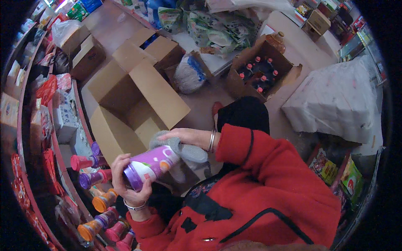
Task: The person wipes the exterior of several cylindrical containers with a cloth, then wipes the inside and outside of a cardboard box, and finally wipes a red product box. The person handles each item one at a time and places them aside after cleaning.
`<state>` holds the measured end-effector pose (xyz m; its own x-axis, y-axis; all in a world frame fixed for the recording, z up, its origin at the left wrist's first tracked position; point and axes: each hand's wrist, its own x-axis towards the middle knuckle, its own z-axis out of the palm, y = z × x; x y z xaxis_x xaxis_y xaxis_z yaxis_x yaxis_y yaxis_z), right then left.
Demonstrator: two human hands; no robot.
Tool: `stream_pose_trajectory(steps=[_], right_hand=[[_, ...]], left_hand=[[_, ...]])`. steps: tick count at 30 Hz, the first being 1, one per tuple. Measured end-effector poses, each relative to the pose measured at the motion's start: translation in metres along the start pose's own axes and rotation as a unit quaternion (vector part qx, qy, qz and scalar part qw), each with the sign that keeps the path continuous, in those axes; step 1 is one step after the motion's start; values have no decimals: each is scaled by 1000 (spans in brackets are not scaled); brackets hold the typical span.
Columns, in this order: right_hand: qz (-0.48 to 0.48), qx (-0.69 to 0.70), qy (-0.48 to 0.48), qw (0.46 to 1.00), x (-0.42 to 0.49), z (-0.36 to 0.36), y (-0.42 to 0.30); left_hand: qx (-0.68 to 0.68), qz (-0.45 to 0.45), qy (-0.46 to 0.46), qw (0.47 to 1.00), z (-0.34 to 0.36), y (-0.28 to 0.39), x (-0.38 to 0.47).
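Observation:
A purple plastic canister [154,164] with a printed label lies tilted in front of me. My left hand [133,180] grips it around its purple-lidded lower end. Against the canister's far end, my right hand [182,135] presses a grey cloth [194,153], whose loose folds hang below the fingers. Just beyond both hands stands a cardboard box [160,100] with its flaps spread, its inside partly visible. To the left of my left hand are more canisters [105,200] with orange, pink and purple lids, stacked lid to base on the shelf side.
Shelves [51,131] with packaged goods run along the left. A carton of red-capped bottles [259,73] and a white sack [190,75] stand on the floor ahead. A plastic-wrapped white stack [333,100] is at right, with snack bags [351,178] below it.

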<state>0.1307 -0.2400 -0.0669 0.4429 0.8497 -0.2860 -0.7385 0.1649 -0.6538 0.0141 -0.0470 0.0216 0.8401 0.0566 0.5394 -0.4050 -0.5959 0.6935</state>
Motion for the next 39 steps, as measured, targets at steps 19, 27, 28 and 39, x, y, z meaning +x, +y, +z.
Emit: stream_pose_trajectory(steps=[19,27,28,39], right_hand=[[-499,-606,197,588,-16,22,-22],[-129,-476,73,867,3,27,-30],[-112,-478,43,870,3,23,-36],[-245,-311,207,895,11,6,-49]], left_hand=[[-92,-187,66,976,46,-45,2],[-15,39,11,999,34,-20,-8],[-35,-1,34,999,27,-21,-8],[83,31,268,959,-74,17,-42]])
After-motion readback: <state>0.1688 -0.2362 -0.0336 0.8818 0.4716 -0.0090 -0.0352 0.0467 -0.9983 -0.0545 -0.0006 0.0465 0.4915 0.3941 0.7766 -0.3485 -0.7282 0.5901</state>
